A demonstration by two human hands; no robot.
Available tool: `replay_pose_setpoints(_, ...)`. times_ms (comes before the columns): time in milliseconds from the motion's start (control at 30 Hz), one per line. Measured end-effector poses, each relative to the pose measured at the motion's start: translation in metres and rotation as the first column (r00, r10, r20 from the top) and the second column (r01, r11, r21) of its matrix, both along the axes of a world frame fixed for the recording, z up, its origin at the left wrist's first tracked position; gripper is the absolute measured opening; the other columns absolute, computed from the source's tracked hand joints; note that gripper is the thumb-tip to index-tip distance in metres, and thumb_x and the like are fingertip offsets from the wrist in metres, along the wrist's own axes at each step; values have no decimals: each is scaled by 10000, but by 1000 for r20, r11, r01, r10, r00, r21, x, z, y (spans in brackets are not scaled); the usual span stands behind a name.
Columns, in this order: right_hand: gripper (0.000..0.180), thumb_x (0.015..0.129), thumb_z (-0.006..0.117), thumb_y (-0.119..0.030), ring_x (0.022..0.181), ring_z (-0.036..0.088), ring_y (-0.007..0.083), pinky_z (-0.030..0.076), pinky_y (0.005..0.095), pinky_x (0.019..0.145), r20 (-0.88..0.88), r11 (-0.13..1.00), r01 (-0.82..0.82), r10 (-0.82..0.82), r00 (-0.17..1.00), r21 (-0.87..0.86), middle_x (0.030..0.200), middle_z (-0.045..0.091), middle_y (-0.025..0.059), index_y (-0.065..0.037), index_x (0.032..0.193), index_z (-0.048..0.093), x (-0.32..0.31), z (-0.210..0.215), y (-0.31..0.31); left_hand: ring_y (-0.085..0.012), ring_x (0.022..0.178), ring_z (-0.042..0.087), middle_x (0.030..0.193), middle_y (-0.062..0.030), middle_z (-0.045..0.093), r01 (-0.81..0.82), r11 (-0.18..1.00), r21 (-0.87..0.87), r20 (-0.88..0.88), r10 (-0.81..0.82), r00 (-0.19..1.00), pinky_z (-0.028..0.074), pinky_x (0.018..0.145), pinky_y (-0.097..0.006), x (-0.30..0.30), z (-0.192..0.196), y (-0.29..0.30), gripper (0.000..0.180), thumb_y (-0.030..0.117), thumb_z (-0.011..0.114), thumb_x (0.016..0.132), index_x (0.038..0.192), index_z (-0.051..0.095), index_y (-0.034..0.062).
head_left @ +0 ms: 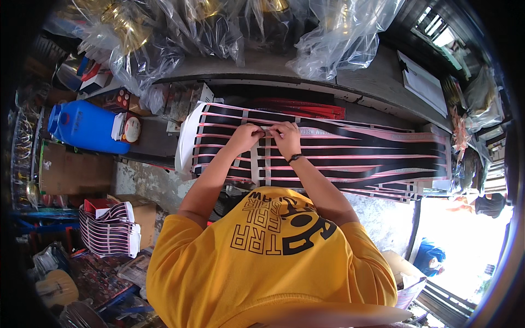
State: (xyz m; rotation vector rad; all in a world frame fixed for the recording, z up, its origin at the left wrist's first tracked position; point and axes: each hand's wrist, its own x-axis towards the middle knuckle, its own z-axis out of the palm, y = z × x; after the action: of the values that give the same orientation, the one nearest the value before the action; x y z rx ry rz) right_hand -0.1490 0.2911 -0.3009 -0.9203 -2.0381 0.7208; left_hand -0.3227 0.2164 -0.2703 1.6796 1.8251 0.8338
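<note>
— What did the hands have hold of?

— Both were pinched on the far edge of a small pale strip, at the middle of the long black-and-pink striped sheet. The left hand gripped it with bunched fingertips, and the right hand, a dark band at its wrist, pinched it just beside, so the two hands were almost touching.

— And where did the sheet lie?

— Spread flat across the dark counter, running from left to right in front of the person in the yellow shirt. Its left end curled up and showed a white underside. Whether the strip was a separate piece or part of the sheet, I could not tell; the view was too small there.

— Anything else around?

— Clear plastic bags were heaped at the far side of the counter. A blue container sat to the left, with cardboard boxes near it. A stack of similar striped sheets rested low on the left, well apart from the hands. A white pad of paper lay on the counter far to the right.
</note>
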Motion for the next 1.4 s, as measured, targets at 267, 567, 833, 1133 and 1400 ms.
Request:
replay_pose_setpoints(267,99,808,633,-44,883,615,318,495,422,837,52,954,-174,166,985,246,950,651,110,-52,898,673,-1,-5,6,-329,790,678,887,-207,682,-50,998,-40,0,50,999,522,715,-369,3,-4,0,189,147,647,856,973,710,12)
replay_pose_setpoints(567,72,861,604,-48,904,622,350,518,426,804,-21,968,-154,161,987,196,937,651,143,-26,922,636,-3,-16,0,-338,785,681,875,-202,688,-93,995,-19,58,94,994,520,717,-369,7,-9,-4,218,179,635,871,984,707,8)
replay_pose_setpoints(833,78,882,592,-52,901,618,359,517,435,782,-31,966,-141,151,988,216,954,637,153,-23,954,596,0,-20,-3,-328,771,681,860,-205,686,-119,991,-59,47,122,991,517,706,-372,12,-10,-3,230,202,636,882,978,708,5)
replay_pose_setpoints(1133,87,899,575,-53,894,617,380,518,451,764,-91,982,-136,148,985,128,976,632,167,-23,980,561,3,-32,-6,-316,723,676,765,-176,679,-177,983,-41,-24,176,984,511,681,-375,17,-18,-1,265,279,645,872,942,725,37)
replay_pose_setpoints(1400,194,842,554,22,917,620,383,512,460,782,-63,986,-141,147,987,86,995,640,164,-31,1028,551,5,-37,-10,-300,784,690,822,-144,708,-206,959,-195,-48,200,979,529,736,-376,10,-21,13,326,370,639,860,923,738,65)
